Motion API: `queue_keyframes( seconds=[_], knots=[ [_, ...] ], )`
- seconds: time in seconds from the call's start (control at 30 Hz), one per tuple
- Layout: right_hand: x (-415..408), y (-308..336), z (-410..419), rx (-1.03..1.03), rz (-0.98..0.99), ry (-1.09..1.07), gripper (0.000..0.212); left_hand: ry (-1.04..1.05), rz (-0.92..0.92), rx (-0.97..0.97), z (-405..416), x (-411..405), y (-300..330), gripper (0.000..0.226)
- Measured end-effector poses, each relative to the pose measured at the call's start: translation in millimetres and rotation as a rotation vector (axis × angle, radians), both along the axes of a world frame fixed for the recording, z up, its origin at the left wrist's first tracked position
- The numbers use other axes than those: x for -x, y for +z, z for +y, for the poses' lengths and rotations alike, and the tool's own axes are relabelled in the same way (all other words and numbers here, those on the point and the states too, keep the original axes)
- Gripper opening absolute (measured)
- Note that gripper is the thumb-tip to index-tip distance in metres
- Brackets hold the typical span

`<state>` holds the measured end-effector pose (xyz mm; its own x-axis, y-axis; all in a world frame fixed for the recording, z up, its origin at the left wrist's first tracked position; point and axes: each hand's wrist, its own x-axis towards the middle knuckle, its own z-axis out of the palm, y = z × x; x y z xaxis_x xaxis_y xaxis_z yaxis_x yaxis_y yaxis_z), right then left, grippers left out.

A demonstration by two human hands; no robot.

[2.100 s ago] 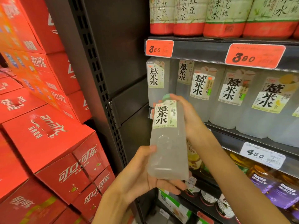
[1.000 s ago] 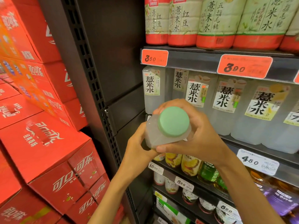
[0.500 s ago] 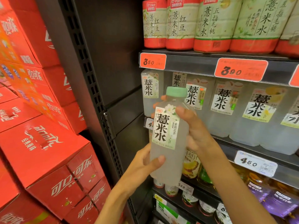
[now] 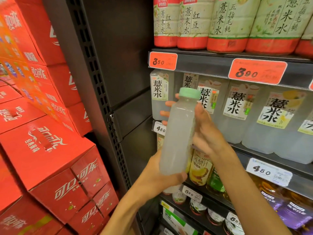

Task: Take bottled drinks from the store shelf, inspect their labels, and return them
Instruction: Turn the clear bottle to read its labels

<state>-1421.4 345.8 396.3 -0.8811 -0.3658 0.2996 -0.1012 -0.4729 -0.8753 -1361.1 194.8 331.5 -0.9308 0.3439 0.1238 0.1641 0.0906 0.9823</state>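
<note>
Shelf [image 4: 211, 64] w/ price tags beside red cartons [image 4: 50, 158] (both hands' fingers [image 4: 170, 103] grasp bottle [image 4: 177, 138]).

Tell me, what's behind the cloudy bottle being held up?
Behind the bottle stand shelved bottles with matching labels; right-hand fingertips poke out at its left edge. The gap it likely came from is covered.

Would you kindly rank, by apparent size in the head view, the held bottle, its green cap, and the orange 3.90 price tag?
1. held bottle, gripped by both hands, largest, though it is nearest the camera.
2. orange 3.90 price tag.
3. green cap, smallest.
</note>
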Motion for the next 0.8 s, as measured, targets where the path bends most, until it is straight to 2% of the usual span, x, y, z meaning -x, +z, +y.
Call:
queue_keyframes(
  seconds=[0.07,0.13,0.27,0.37,0.47,0.53,0.6,0.67,0.73,0.8],
  knots=[
    [0.7,-1.3,-2.4,0.032,-0.035,-0.019,0.100,-0.066,-0.087,-0.037,2.3,-3.5,-2.3,0.064],
    [-0.3,-1.0,-3.1,0.007,-0.013,-0.116,0.086,-0.104,-0.135,-0.078,4.1,-4.4,-3.1,0.068],
    [-4.4,4.2,-5.1,-0.143,0.048,-0.326,0.063,0.084,0.007,-0.121,6.4,-2.1,1.1,0.050],
    [-7.6,6.9,-5.0,-0.186,0.034,-0.385,0.059,0.183,0.068,-0.205,11.1,-2.2,0.0,0.054],
    [-9.4,11.5,0.0,-0.102,0.025,-0.263,0.057,0.136,0.030,-0.271,11.6,-5.8,-1.9,0.051],
    [-7.7,13.2,3.9,-0.003,-0.055,-0.127,0.062,0.040,-0.113,-0.366,9.7,-7.2,-1.6,0.065],
    [-4.9,12.1,5.7,0.079,-0.175,0.073,0.081,-0.038,-0.207,-0.394,7.8,-7.3,-3.1,0.086],
    [-3.6,10.8,4.8,0.137,-0.208,0.252,0.084,-0.090,-0.222,-0.375,5.8,-6.4,-6.1,0.088],
    [-2.2,8.0,3.9,0.112,-0.174,0.230,0.077,-0.125,-0.214,-0.323,2.7,-5.9,-6.9,0.081],
    [-4.0,7.8,3.2,0.077,-0.164,0.098,0.075,-0.093,-0.176,-0.231,-1.9,-3.6,-7.4,0.074]
  ],
)
